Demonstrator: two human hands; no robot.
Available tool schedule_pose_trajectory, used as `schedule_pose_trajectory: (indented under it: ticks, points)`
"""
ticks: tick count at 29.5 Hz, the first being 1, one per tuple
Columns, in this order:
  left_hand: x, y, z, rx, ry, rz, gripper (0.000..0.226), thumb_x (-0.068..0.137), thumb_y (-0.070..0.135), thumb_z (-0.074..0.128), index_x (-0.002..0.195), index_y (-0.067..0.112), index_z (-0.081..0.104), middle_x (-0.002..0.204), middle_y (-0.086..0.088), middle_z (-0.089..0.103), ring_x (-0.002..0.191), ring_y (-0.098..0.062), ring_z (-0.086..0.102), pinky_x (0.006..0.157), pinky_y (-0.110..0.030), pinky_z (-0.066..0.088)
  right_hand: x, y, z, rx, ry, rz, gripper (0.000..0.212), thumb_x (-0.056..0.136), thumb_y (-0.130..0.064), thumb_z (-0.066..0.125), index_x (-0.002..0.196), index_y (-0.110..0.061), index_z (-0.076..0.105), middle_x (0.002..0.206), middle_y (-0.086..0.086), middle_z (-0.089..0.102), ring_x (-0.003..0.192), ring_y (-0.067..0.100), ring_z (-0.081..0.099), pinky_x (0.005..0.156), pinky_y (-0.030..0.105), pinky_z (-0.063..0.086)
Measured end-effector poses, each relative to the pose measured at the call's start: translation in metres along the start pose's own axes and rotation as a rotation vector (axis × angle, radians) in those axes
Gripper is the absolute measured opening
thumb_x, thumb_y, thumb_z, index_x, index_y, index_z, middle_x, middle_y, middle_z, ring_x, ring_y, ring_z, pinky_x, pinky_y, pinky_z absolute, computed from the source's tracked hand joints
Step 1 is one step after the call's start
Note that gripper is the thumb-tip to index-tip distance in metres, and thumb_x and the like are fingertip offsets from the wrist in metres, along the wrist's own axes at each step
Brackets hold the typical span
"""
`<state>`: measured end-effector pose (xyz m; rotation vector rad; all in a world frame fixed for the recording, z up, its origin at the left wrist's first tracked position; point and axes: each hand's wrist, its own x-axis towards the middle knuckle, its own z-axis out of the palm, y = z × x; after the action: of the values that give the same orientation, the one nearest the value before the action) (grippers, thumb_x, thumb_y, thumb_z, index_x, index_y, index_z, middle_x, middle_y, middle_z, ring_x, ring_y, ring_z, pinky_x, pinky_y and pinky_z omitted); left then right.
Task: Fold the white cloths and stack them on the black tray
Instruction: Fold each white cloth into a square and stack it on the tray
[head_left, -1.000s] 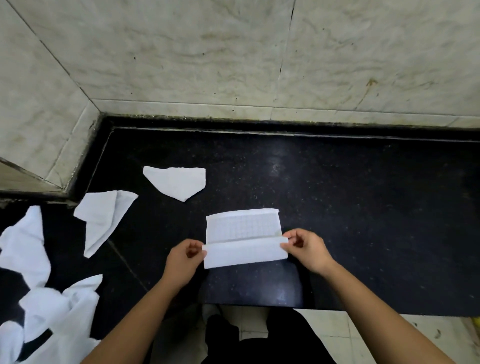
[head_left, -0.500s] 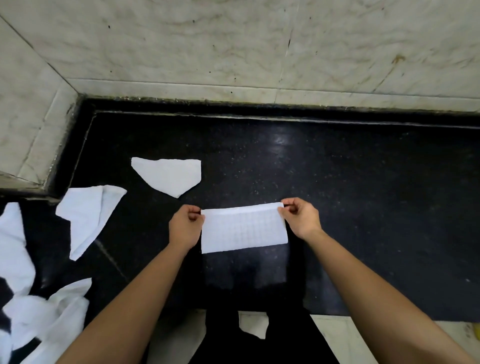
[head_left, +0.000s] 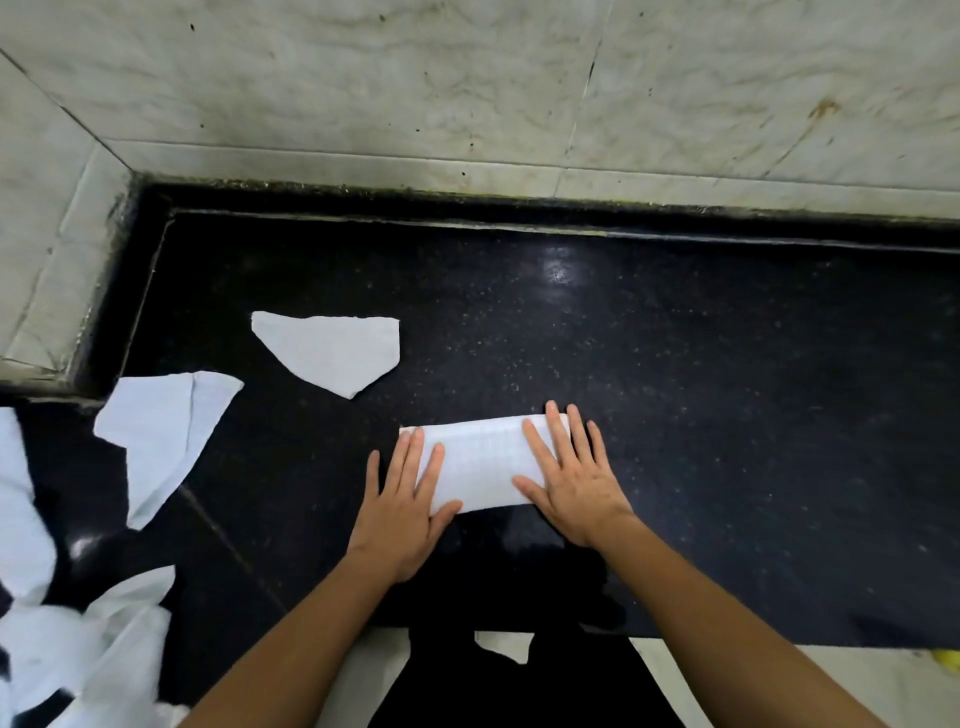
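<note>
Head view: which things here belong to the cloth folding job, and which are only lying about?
Part of the job: folded white cloth, pressed flat by the left hand and right hand; loose cloth behind it; creased cloth farther left; crumpled cloth pile at far left; black surface under them.
Only lying about: tiled wall; yellow thing at the lower right edge.

a cloth (head_left: 483, 462) lies on the counter (head_left: 727, 415) under left hand (head_left: 402, 499) and right hand (head_left: 571, 478). left of them lie a second cloth (head_left: 332, 351), third cloth (head_left: 161, 436), heap (head_left: 78, 649).
</note>
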<state>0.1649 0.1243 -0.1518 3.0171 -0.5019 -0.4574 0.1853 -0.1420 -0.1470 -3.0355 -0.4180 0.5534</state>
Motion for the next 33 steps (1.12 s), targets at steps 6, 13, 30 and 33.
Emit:
schedule_pose_trajectory:
  ticks: [6,13,30,33]
  points:
    - [0.000,0.000,-0.002,-0.004,-0.067,-0.005,0.075,0.099,0.062,0.022,0.157,0.014,0.017,0.165,-0.014,0.007,0.152,-0.030,0.005,0.115,-0.056,0.012,-0.006,-0.002,-0.008,0.106,-0.026,0.081,0.080,0.097,-0.069,0.016,0.159,-0.020,0.003,0.166,0.016,-0.008,0.153,0.033,-0.002,0.122,0.047,0.004]
    - [0.031,0.005,-0.038,-0.131,0.163,-0.060,0.055,0.097,0.042,0.041,0.139,0.008,0.048,0.132,-0.012,0.055,0.123,-0.030,0.050,0.102,-0.053,0.039,-0.034,-0.008,-0.029,0.679,0.063,0.630,0.057,0.091,-0.063,0.052,0.128,-0.020,0.054,0.121,0.001,0.055,0.105,0.020,0.058,0.085,0.036,0.050]
    - [0.145,0.111,-0.096,0.443,-0.110,0.809,0.056,0.092,0.001,0.046,0.145,0.017,0.037,0.155,-0.007,0.029,0.142,-0.028,0.025,0.106,-0.040,0.035,-0.043,0.004,-0.031,0.850,-0.090,0.755,0.023,0.086,-0.041,0.071,0.100,-0.024,0.075,0.100,-0.006,0.076,0.101,0.012,0.067,0.086,0.021,0.048]
    - [0.141,0.107,-0.095,0.436,-0.121,0.782,0.047,0.087,-0.001,0.051,0.130,0.017,0.048,0.133,-0.004,0.048,0.125,-0.024,0.043,0.096,-0.035,0.039,-0.045,0.004,-0.030,0.887,-0.073,0.744,0.019,0.085,-0.038,0.072,0.097,-0.023,0.075,0.095,-0.008,0.075,0.095,0.010,0.066,0.080,0.016,0.046]
